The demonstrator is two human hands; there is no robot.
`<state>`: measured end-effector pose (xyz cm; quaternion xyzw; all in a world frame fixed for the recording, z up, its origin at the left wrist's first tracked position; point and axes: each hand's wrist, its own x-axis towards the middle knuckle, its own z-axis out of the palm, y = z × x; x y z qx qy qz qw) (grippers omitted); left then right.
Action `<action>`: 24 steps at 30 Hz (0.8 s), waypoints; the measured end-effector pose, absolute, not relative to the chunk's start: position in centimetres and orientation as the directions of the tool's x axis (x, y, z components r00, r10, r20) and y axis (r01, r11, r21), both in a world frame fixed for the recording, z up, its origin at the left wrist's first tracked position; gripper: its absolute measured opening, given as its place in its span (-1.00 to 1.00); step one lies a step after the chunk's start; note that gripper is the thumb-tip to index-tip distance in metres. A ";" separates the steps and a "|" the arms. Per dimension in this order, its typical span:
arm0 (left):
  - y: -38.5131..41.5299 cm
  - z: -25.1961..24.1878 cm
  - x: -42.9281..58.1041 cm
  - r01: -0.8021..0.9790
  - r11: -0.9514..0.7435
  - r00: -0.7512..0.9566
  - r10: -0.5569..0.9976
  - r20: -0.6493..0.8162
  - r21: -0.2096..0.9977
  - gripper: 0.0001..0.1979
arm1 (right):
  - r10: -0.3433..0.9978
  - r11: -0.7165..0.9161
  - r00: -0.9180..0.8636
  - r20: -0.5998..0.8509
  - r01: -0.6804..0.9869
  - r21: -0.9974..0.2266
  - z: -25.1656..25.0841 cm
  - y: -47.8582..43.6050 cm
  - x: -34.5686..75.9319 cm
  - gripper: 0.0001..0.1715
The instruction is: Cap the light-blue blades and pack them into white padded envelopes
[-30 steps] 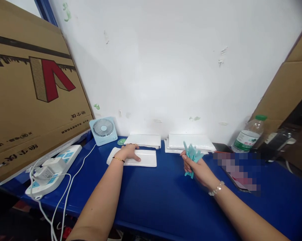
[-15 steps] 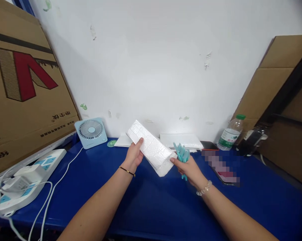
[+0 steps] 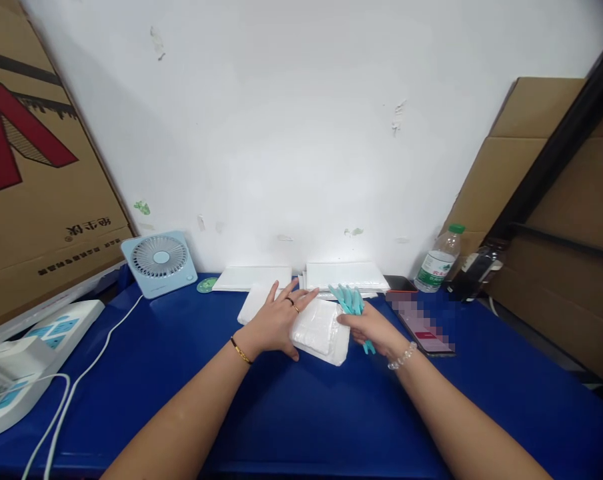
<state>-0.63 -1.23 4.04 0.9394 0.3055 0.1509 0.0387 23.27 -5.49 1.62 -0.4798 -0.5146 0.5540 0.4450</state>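
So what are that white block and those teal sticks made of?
The white block is probably foam: matte, with a finely textured surface. The teal sticks are likely plastic, smooth and evenly coloured, though they are too small to be sure.

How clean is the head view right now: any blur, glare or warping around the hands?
Head view: sharp around the left hand and right hand; the white foam block they touch is washed out, texture faint; teal plastic pieces read clearly; the phone is pixelated; wide-angle warp tilts the cardboard box at the left edge.
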 end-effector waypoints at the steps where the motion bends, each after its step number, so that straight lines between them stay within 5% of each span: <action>1: -1.3 3.8 -0.3 0.582 -0.796 0.752 0.604 0.263 0.163 0.21 | 0.990 -0.063 -0.127 -0.063 0.005 -0.998 1.7 -5.5 23.3 -0.68; 7: -1.6 5.0 0.0 0.618 -0.688 0.567 0.725 0.391 0.380 -0.35 | 0.944 0.310 0.182 0.276 -0.194 -0.931 6.8 -6.2 24.1 -0.72; 13: -2.4 5.8 0.4 0.417 -0.609 0.430 0.786 0.443 0.675 -0.36 | 0.798 0.600 0.271 0.538 -0.275 -0.752 13.9 -7.9 21.1 -0.74; 18: -3.2 6.0 0.9 0.205 -0.528 0.448 0.799 0.400 0.824 -0.39 | 0.810 0.587 0.082 0.581 -0.143 -0.797 13.5 -7.5 16.7 -0.73; 24: -3.0 6.0 0.5 0.106 -0.437 0.424 0.832 0.357 0.893 -0.44 | 0.899 0.409 -0.195 0.392 0.053 -0.911 13.8 -6.1 15.8 -0.61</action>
